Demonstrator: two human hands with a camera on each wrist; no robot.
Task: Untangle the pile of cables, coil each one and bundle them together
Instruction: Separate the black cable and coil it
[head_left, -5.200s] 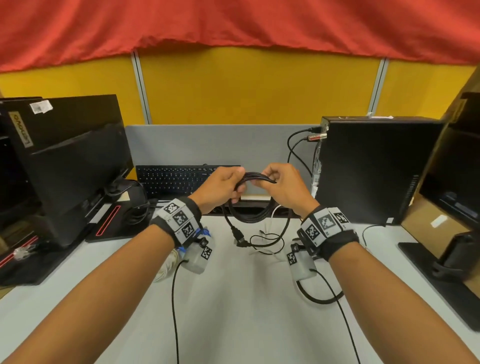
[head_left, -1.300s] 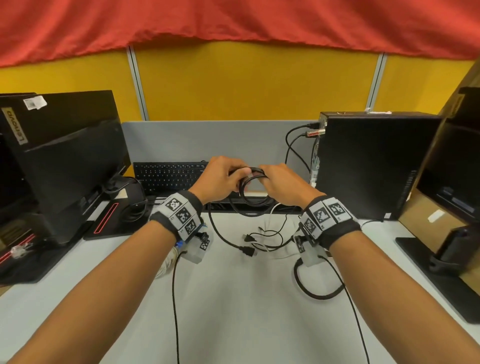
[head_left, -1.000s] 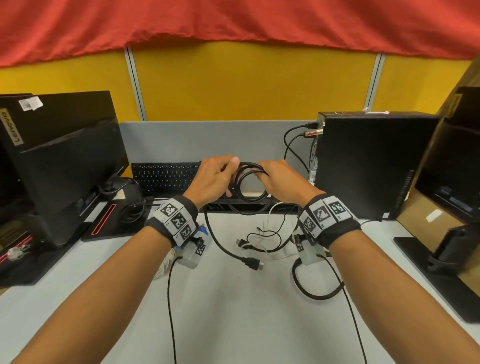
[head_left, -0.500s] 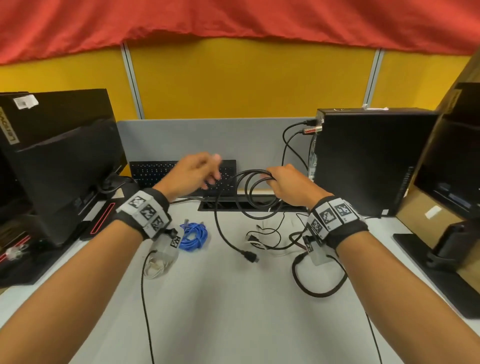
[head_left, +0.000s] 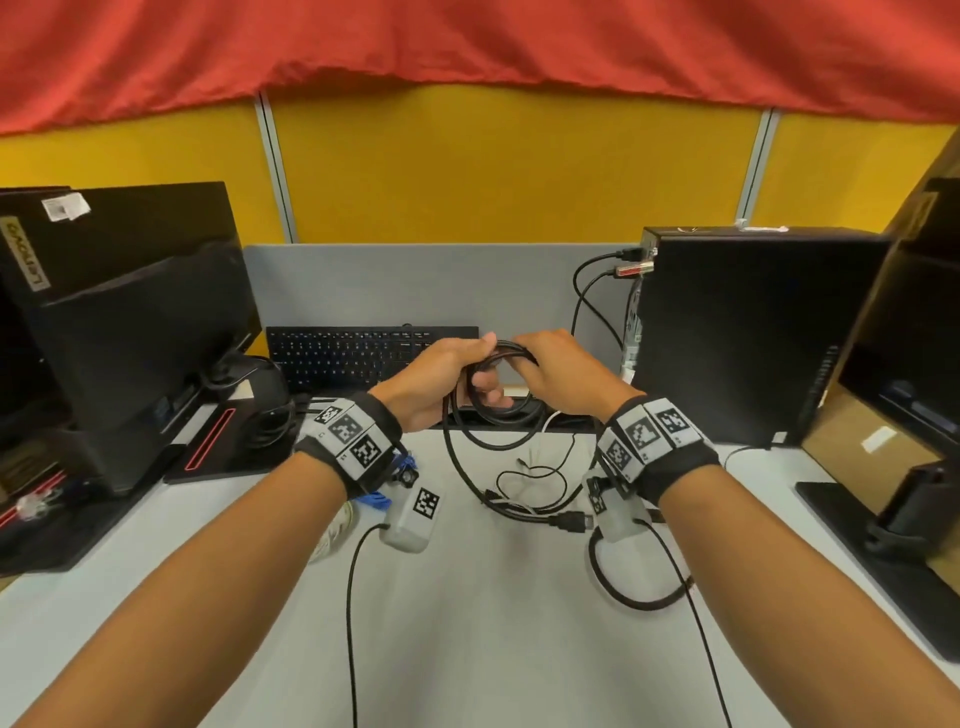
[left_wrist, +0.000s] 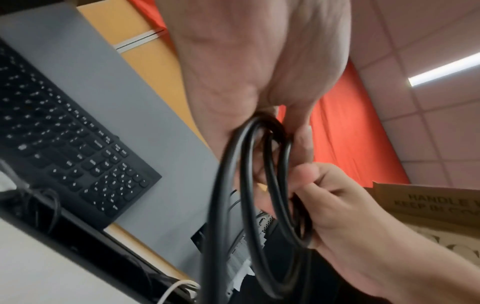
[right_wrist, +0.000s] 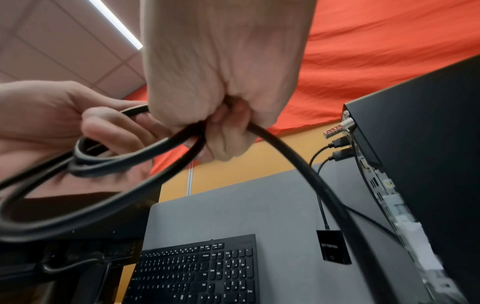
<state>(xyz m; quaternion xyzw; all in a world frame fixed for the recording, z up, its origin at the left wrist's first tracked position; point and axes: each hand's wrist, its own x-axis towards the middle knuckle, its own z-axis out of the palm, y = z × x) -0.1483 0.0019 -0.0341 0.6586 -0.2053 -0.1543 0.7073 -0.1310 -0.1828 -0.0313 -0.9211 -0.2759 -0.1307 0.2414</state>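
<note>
The thick black cable (head_left: 493, 410) sits between my two hands, raised above the desk (head_left: 467, 623) in front of the keyboard (head_left: 363, 358), gathered into several round loops. Half a second ago my left hand (head_left: 431, 384) was off to the side and away from the coil; now it is back on it, fingers curled round the loops on their left edge, while my right hand (head_left: 561, 374) is clamped on the top right of the same bundle. I read that as another turn laid on, with the coiling of this cable nearly done: only a short tail hangs down, and its flat connector (head_left: 571, 521) lies on the desk among thin dark wires (head_left: 535, 478), closer to my right wrist than it was a second ago.

The cable is smooth, matte rubber, stiff enough to hold open hoops rather than collapsing. A blue cable (head_left: 376, 499) peeks out beneath my left wrist, just beside a pale bundled one (head_left: 335, 530). Another black loop (head_left: 634, 587) rests on the desk under my right wrist. Those loose wires are not yet coiled, so bundling is some way off.
</note>
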